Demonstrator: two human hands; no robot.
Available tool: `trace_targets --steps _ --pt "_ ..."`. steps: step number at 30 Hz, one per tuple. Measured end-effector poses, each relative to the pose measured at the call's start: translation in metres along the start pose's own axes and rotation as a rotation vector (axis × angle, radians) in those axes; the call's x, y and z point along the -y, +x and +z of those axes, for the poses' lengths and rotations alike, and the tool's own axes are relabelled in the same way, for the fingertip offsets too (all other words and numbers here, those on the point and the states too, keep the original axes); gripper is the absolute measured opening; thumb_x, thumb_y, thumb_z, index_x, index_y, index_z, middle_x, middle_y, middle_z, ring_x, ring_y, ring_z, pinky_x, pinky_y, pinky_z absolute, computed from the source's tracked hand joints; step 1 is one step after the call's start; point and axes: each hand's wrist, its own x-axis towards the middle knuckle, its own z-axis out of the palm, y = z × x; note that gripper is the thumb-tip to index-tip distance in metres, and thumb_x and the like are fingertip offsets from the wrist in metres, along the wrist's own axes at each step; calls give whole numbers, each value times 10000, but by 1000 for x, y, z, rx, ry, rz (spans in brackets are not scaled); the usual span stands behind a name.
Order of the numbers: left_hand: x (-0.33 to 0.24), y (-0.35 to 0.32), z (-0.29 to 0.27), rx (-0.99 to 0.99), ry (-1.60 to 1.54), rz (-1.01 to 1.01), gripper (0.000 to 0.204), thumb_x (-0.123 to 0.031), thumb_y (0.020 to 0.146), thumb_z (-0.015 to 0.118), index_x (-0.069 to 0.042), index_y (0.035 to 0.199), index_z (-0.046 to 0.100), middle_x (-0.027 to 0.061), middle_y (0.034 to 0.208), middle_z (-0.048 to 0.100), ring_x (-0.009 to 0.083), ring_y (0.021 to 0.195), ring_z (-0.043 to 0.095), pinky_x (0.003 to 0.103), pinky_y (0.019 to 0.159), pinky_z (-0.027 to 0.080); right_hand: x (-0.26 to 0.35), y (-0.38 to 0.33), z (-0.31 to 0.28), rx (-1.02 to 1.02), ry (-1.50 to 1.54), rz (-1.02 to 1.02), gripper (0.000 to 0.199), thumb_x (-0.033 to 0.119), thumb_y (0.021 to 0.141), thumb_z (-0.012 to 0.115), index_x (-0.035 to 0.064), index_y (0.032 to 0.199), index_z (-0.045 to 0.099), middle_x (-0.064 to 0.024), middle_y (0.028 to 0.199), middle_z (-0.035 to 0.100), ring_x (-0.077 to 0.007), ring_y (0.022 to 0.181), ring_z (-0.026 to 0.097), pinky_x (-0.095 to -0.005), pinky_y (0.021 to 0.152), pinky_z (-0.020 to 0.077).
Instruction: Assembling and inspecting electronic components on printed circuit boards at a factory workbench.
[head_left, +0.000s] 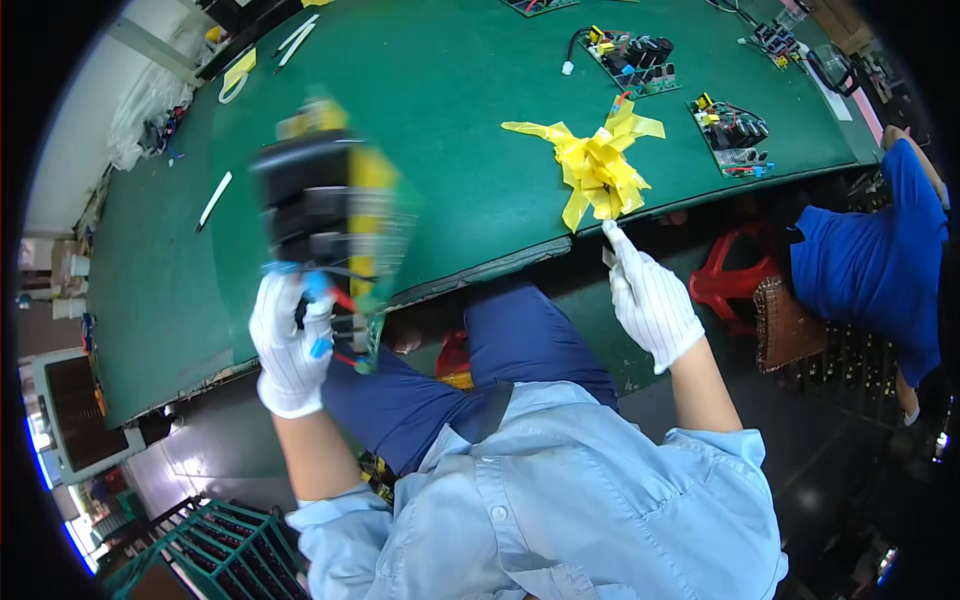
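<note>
My gloved left hand [288,345] is closed on the edge of a circuit board [335,215], held up above the table's front left part. The board carries black cylinders, yellow parts and blue and red wire ends, all smeared by motion. A bunch of crumpled yellow tape strips [600,165] lies at the table's front edge, right of the middle. My gloved right hand [650,300] is just below it, its index finger stretched out with the tip at the lowest strip. Nothing visible is held in this hand, though its palm side is partly hidden.
More circuit boards [735,135] with black cylinders lie on the green table [450,130] at the right and back. White pens [214,200] and a yellow tape piece are at the left. A person in blue [865,250] and a red stool [735,280] are at the right.
</note>
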Motion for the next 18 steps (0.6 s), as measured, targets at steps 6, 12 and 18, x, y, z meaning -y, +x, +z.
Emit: trace_targets --steps 6,12,18 --pt "-14 54 -6 648 592 459 308 -175 808 612 -102 1107 586 65 801 581 221 656 604 354 516 457 24 -10 9 -65 643 112 351 36 861 543 38 1209 500 -121 891 671 -296 721 632 -355 663 513" --pt "39 28 11 761 557 495 352 -180 827 581 -122 1172 540 85 814 578 241 705 615 376 558 467 57 39 23 -241 362 -347 268 66 792 621 49 1059 599 -107 879 613 -294 781 610 -363 655 507" --pt "41 27 8 711 258 31 479 -381 826 658 -100 1207 577 155 954 654 326 858 631 398 729 520 65 54 39 -111 324 -421 249 84 789 627 52 1036 617 -96 820 596 -274 715 598 -364 576 498"
